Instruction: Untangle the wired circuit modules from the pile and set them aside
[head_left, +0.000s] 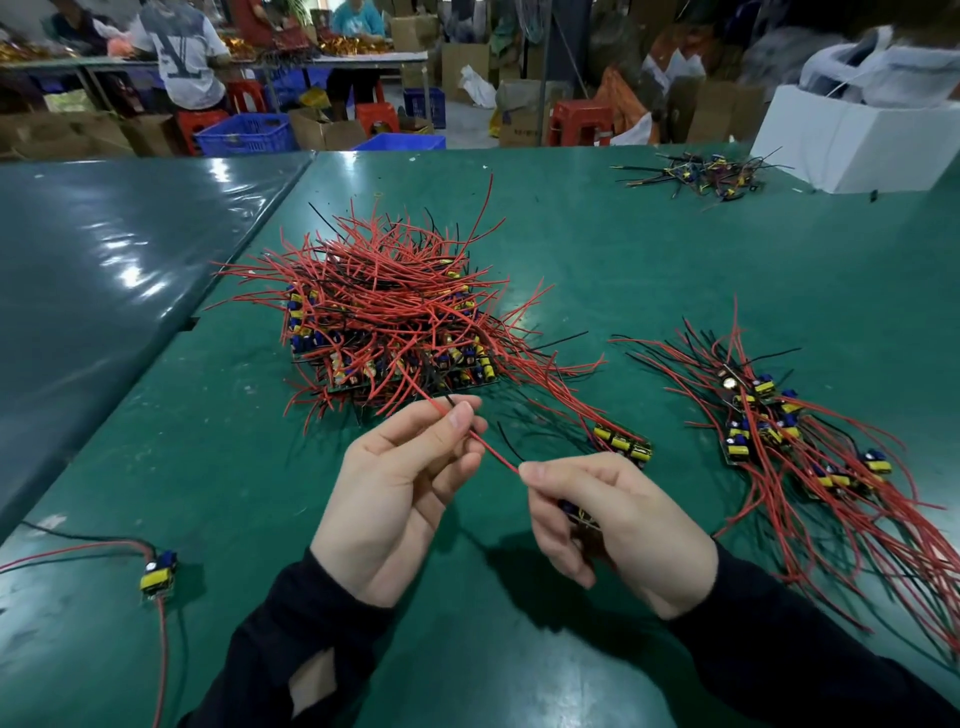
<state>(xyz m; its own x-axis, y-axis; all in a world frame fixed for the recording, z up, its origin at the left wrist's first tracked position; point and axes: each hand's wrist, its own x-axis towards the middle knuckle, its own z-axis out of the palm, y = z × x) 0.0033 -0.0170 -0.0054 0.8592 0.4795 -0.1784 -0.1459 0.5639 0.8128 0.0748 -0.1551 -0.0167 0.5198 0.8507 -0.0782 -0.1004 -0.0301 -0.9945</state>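
head view, pile: the tangled pile (384, 306) of red and black wires with circuit modules sits at 12 o'clock from the hands, on the green table (597, 249).
head view, left hand: the left hand (400, 483) pinches a red wire (493, 449) between thumb and forefinger, just short of the pile's near edge, likely to steady the strand while it is drawn free.
head view, right hand: the right hand (613, 519) nips the same wire's near end at its fingertips and curls round a small module (579, 514) in the palm, so the lead runs taut between both hands.
head view, set-aside group: untangled modules (779, 431) lie at 3 o'clock, wires fanned toward the near right edge, kept well apart from the pile.
head view, strays: one module (158, 571) lies at 9 o'clock; another (623, 444) sits at 1 o'clock, its leads reaching into the pile.
head view, progress: judged early, since most of the pile remains.
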